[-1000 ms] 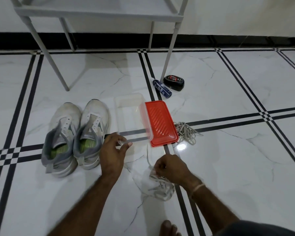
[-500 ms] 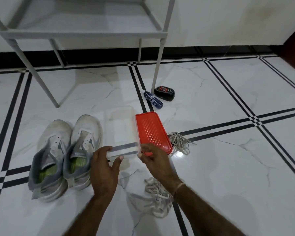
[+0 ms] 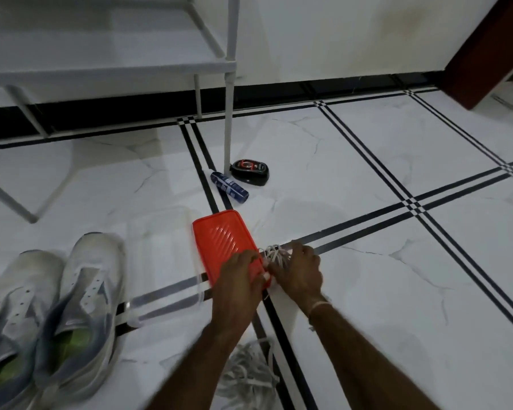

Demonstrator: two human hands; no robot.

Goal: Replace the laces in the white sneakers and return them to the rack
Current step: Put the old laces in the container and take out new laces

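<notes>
**Item: laces and sneakers, floor.**

- Left hand: it lies across the near corner of the red lid. Its fingertips meet the strands at the lid's right edge, but blur hides whether they pinch a strand.
- Right hand: it sits just right of your left hand, fingers curled over the bundle and gripping it.
- Bundle: a coiled white lace under your right hand, touching the lid's right edge. It is probably the replacement set.
- Loose laces: a slack pile nearer to you than both hands, between your forearms.
- Sneakers: the pair stands side by side well to the left of both hands, beyond the clear box. Toes point away from you, so the long axis runs front to back, and the eyelets look empty. Your left hand is nearer, so lacing means carrying the bundle leftward across the lid and box.
- Rack: it stands beyond your hands to the left, past the sneakers.
- Tube and tin: both lie beyond your hands, by the rack leg.
</notes>
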